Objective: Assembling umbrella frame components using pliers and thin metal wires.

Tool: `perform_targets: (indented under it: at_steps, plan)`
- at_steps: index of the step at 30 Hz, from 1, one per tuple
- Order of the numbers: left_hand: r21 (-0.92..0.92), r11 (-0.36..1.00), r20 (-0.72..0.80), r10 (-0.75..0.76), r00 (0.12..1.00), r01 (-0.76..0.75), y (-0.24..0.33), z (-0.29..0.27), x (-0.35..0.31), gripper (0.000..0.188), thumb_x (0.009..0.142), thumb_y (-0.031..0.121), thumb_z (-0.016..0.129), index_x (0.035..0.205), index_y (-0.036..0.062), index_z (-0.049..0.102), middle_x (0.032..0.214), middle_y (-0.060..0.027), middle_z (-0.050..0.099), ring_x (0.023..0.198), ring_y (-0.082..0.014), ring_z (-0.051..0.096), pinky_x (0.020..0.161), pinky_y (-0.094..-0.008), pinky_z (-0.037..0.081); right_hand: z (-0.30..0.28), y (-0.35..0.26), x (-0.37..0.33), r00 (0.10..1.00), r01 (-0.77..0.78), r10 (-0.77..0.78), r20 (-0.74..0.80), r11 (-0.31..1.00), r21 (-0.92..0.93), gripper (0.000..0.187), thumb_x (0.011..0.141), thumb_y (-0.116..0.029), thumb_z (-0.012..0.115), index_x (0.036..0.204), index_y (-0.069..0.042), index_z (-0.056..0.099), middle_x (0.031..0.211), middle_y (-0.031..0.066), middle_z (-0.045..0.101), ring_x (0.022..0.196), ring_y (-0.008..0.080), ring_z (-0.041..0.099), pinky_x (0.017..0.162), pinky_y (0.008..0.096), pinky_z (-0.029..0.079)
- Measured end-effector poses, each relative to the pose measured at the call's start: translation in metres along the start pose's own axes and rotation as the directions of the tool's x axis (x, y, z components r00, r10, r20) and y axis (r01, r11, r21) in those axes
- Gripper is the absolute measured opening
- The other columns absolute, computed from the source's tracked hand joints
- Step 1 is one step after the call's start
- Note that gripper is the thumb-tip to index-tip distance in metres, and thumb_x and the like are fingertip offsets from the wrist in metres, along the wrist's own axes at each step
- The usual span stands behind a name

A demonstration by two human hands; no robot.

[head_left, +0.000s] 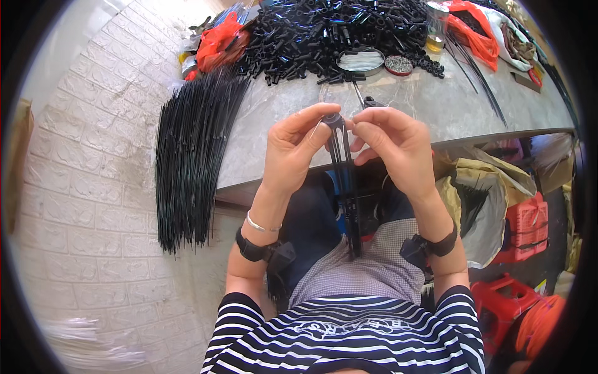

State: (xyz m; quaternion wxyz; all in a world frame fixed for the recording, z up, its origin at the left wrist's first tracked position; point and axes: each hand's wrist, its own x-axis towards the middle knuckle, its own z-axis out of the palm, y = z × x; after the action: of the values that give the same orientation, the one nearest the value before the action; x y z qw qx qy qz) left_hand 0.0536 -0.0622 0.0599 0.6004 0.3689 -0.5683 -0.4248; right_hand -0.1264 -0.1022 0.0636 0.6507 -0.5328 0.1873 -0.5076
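Note:
Just above my lap, my left hand pinches the dark round hub at the top of what looks like an umbrella frame. Its thin black ribs hang down in a bundle towards my lap. My right hand is beside the hub, thumb and forefinger pressed together close to it. Anything between those fingertips is too small to make out. Behind my fingers, a tool with a thin metal shaft and black handle lies on the grey table.
Black tubular parts are heaped along the table's back. A dish of thin pins, a round tin of small metal pieces and a glass jar stand nearby. Long black rods overhang the left edge. Red stools are at right.

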Motion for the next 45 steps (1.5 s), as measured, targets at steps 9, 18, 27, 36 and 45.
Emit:
perform_targets:
  at_steps: [9,18,27,36,45]
  plan:
    - [-0.128,0.989,0.087,0.091,0.992,-0.080,0.002,-0.001,-0.008,0.030,0.092,0.015,0.059,0.118,0.0003,0.058,0.110,-0.0186,0.064,0.102,-0.0224,0.061,0.092,-0.0353,0.047,0.004,-0.007,-0.004,0.998,-0.034,0.040,0.056,0.995,-0.098,0.019,0.083,-0.005,0.069,0.098,0.003,0.061,0.083,0.0051,0.068,0.065,0.0048,0.061,0.052,0.0162,0.047]
    - [-0.157,0.983,0.090,0.108,0.990,-0.093,0.007,0.006,-0.011,0.027,0.093,0.013,0.058,0.115,-0.0033,0.058,0.111,-0.0201,0.064,0.098,-0.0204,0.063,0.087,-0.0325,0.051,0.005,-0.007,-0.013,0.997,0.040,-0.034,0.069,0.995,-0.088,0.014,0.082,-0.002,0.067,0.094,0.004,0.064,0.081,0.0053,0.068,0.068,0.0042,0.061,0.059,0.0186,0.049]
    - [-0.135,0.979,0.095,0.163,0.982,-0.150,0.009,0.015,-0.007,0.028,0.091,0.010,0.060,0.115,-0.0038,0.058,0.108,-0.0207,0.065,0.098,-0.0212,0.063,0.087,-0.0329,0.051,-0.001,-0.016,-0.021,0.997,0.073,-0.078,-0.028,0.986,-0.149,0.015,0.080,-0.003,0.069,0.094,0.002,0.068,0.084,0.0039,0.067,0.072,0.0054,0.062,0.060,0.0190,0.051]
    - [-0.089,0.992,-0.001,0.092,0.996,-0.092,0.007,0.018,-0.008,0.028,0.089,0.009,0.063,0.114,-0.0041,0.061,0.099,-0.0143,0.067,0.094,-0.0189,0.064,0.085,-0.0296,0.052,0.011,-0.011,-0.027,0.843,0.493,-0.533,0.069,0.716,-0.494,0.023,0.072,0.003,0.073,0.094,0.002,0.068,0.084,0.0104,0.067,0.068,0.0145,0.065,0.053,0.0231,0.051]
    - [-0.189,0.977,0.061,0.114,0.992,-0.100,0.010,0.014,-0.012,0.029,0.089,0.011,0.063,0.114,-0.0040,0.060,0.100,-0.0159,0.067,0.095,-0.0206,0.064,0.086,-0.0328,0.051,0.020,-0.007,-0.029,0.722,0.595,-0.679,0.130,0.515,-0.617,0.024,0.068,0.004,0.074,0.091,0.003,0.067,0.083,0.0119,0.066,0.068,0.0218,0.065,0.058,0.0280,0.052]
